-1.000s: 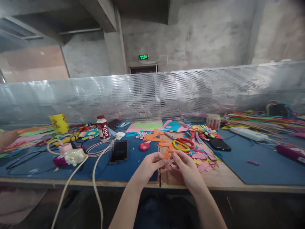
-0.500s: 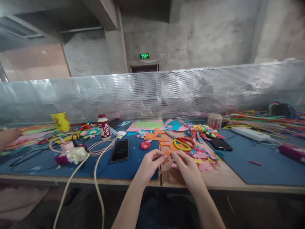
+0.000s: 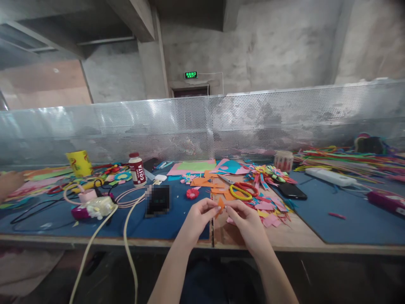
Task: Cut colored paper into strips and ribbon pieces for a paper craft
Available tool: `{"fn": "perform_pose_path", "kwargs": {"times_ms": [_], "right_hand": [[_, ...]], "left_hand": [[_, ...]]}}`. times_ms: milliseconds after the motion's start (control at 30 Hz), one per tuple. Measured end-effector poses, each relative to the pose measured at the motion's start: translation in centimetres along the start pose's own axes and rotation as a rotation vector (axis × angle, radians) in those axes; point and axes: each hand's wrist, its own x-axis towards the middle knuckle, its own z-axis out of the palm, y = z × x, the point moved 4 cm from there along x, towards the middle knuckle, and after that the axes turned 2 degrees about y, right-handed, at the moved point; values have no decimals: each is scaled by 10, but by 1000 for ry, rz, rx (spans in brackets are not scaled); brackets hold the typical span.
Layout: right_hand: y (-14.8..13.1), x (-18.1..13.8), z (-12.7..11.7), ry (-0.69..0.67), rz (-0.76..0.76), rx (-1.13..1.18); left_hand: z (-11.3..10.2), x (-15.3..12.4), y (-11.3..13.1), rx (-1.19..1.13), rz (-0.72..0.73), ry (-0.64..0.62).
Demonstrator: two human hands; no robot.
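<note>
A small piece of orange paper [image 3: 220, 205] is held up over the front part of the table. My left hand [image 3: 200, 216] pinches it between thumb and fingers. From the other side my right hand [image 3: 244, 214] is also closed, its thumb and fingertip meeting the paper's right edge. Just beyond my hands lie scissors with yellow and red handles [image 3: 241, 192], beside more orange paper pieces [image 3: 202, 182]. A red paper flower [image 3: 192, 194] sits on the blue mat to the left of them.
Colourful paper scraps [image 3: 272, 211] lie right of my hands, near a black phone [image 3: 292, 191]. Leftward are a bottle [image 3: 136, 171], a yellow cup [image 3: 79, 163], a glue gun [image 3: 88, 184] and a looping cable [image 3: 126, 236]. Another person's hand [image 3: 11, 183] shows at far left.
My right hand has come slightly left, its fingertips closer against the orange paper. The paper's angle has changed a little between my fingers. My left hand keeps its pinch.
</note>
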Motion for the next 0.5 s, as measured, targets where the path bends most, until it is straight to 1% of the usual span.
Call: {"fn": "perform_pose_path", "kwargs": {"times_ms": [367, 500], "right_hand": [[-1, -1, 1, 60, -39, -121], [-3, -3, 2, 150, -107, -206]], "left_hand": [[1, 0, 0, -21, -19, -28], [0, -1, 1, 10, -26, -12]]}}
